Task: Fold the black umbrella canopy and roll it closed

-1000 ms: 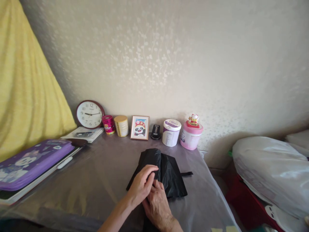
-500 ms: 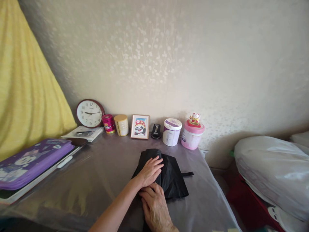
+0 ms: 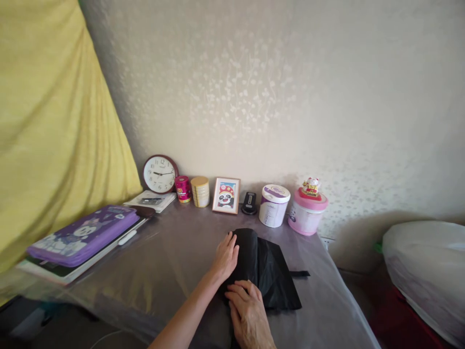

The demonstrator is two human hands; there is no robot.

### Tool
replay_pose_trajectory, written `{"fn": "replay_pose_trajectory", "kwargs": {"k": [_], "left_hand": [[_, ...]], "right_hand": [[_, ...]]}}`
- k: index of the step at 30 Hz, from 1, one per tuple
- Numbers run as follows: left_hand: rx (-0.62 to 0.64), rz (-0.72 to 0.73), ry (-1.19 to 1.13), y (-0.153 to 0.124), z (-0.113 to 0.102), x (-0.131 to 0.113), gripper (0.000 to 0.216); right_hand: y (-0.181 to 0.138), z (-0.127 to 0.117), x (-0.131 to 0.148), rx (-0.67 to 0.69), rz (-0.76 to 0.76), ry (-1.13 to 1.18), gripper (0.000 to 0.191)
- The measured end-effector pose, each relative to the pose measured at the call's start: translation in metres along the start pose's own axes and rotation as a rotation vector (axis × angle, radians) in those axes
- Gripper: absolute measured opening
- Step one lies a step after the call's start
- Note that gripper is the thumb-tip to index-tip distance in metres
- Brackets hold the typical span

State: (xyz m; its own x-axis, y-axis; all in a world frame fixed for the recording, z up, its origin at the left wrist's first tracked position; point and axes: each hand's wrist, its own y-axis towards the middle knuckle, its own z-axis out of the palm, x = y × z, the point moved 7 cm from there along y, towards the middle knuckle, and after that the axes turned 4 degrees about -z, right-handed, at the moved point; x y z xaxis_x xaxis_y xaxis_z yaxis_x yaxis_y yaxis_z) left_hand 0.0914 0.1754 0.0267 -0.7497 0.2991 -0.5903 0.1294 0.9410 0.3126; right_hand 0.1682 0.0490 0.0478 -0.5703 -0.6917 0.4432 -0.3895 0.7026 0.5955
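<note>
A black folded umbrella (image 3: pixel 278 276) lies on the table, its fabric fanned out to the right and a short strap (image 3: pixel 301 274) sticking out on that side. My left hand (image 3: pixel 225 257) rests flat along the left edge of the fabric, fingers stretched out. Close below it, my right hand (image 3: pixel 250 310) is bent over the near end of the umbrella, fingers together and thumb tucked to the left. What lies under the right palm is hidden.
Along the wall stand a clock (image 3: pixel 160 174), a pink can (image 3: pixel 183 189), a yellow-lidded tub (image 3: pixel 200 191), a panda picture frame (image 3: pixel 226 195), a small black device (image 3: pixel 249 203), a purple-white tub (image 3: pixel 273 208) and a pink-lidded tub (image 3: pixel 307 218). A purple case (image 3: pixel 83 235) lies left.
My left hand has slid left off the middle fold to the left side of the fabric. The right hand stays at the near end. The whole view has shifted, moving things rightward.
</note>
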Motion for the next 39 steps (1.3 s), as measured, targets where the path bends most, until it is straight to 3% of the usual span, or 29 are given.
{"fn": "replay_pose_trajectory", "kwargs": {"k": [5,8,19,22,24,28,32,36,39], "left_hand": [[0.123,0.142,-0.111,-0.030,-0.004,-0.040,0.040],[0.197,0.155,-0.160,-0.042,0.000,-0.049,0.038],[0.217,0.089,-0.205,-0.057,0.017,-0.033,0.043],[0.199,0.052,-0.174,-0.069,0.020,-0.027,0.050],[0.206,0.029,-0.159,-0.077,0.020,-0.025,0.056],[0.191,-0.018,-0.134,-0.093,0.019,-0.023,0.061],[0.094,-0.064,-0.094,-0.107,0.021,-0.020,0.057],[0.045,-0.063,-0.076,-0.114,0.024,-0.018,0.054],[0.038,-0.050,-0.083,-0.115,0.022,-0.018,0.054]], "right_hand": [[-0.003,0.005,-0.004,0.009,-0.037,-0.023,0.037],[-0.005,0.006,-0.004,-0.033,-0.082,-0.020,0.038],[-0.028,0.005,0.013,0.073,-0.140,0.012,0.032],[-0.036,-0.004,0.022,0.092,-0.170,0.112,0.027],[-0.039,-0.014,0.020,0.088,-0.089,0.210,0.024],[-0.043,-0.051,-0.015,-0.059,0.231,0.218,0.021],[-0.053,-0.092,-0.069,-0.335,0.343,-0.120,0.028],[-0.071,-0.097,-0.121,-0.396,0.513,-0.176,0.039],[-0.080,-0.092,-0.135,-0.399,0.631,-0.068,0.040]]}}
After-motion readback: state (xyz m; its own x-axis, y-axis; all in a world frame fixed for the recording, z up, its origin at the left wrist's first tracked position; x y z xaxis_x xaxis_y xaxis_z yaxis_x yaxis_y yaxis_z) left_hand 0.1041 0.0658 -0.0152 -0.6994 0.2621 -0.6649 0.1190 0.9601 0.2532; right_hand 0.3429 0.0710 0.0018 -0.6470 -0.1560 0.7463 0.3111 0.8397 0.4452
